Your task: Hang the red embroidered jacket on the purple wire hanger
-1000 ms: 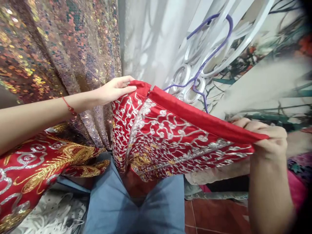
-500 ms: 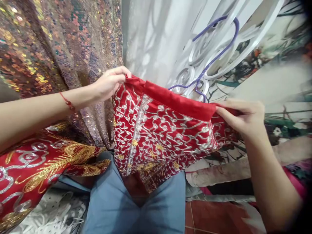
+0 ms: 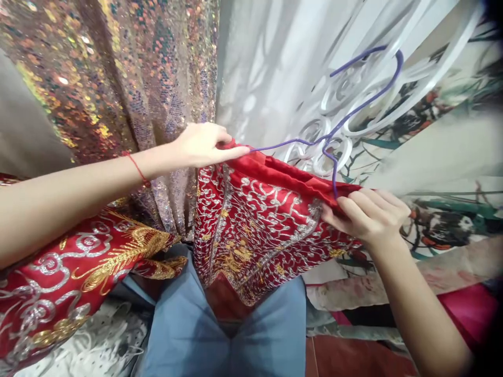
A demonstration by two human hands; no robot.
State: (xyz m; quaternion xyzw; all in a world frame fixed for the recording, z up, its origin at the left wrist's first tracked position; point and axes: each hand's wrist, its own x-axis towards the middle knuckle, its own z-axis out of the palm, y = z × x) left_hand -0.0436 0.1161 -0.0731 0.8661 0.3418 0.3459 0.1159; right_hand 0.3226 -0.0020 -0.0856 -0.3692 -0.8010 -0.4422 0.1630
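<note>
A red skirt (image 3: 255, 209) with silver and gold embroidery hangs stretched between my hands in the head view. My left hand (image 3: 206, 145) pinches the left end of its plain red waistband, fingers closed. At the other end, my right hand (image 3: 369, 214) is closed round the waistband beside a purple wire hanger (image 3: 363, 104). The hanger's lower bends run down to the waistband opening, its left arm reaching my left fingertips and its right bend passing by my right fingers. Whether my fingers also grip the wire is hidden. The hanger's hook points up.
Another red embroidered garment (image 3: 98, 256) lies at the left over white dotted fabric (image 3: 98, 340). A sequined cloth (image 3: 157, 78) hangs behind my left arm. White scrollwork metal (image 3: 436, 78) stands behind the hanger, near pale fabric with a floral print (image 3: 444, 225).
The waistband has opened at the top and the hanger's lower ends now meet it. My right hand has moved left and down along the band, and my left hand slightly right.
</note>
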